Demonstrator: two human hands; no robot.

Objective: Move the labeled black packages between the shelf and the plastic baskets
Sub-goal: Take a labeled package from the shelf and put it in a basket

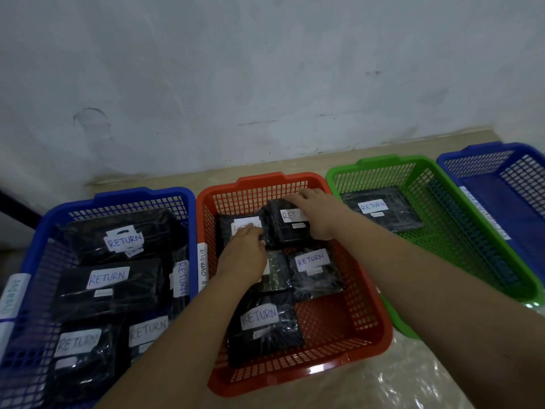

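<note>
Reaching hands: both are down inside the red basket [365,293], at its far end
Left hand [242,256]: fingers curled over the near edge of a black package [227,231] in the far left corner of the red basket, partly covering its white label; whether it truly grips or only presses, I cannot tell
Right hand [320,212]: laid palm down on a second black package [287,231] against the far wall of the red basket, fingers spread over its far edge; a firm hold cannot be told
Two handled packages: touching each other, side by side, the right one tilted
Rest of red basket: three more wrapped packages nearer the camera, two showing "RETURN" labels; a strip reading "OVERDUE" on the left rim
Left blue basket [44,231]: just beside the red one, crowded with black packages labelled "RETURN"
Green basket [436,231]: right of the red one, one labelled package [383,214] lying at its far end
Right blue basket [501,172]: at the far right, no packages showing in the part in view
Floor [265,169]: carries all four baskets in a row near a pale wall [265,69]
</note>
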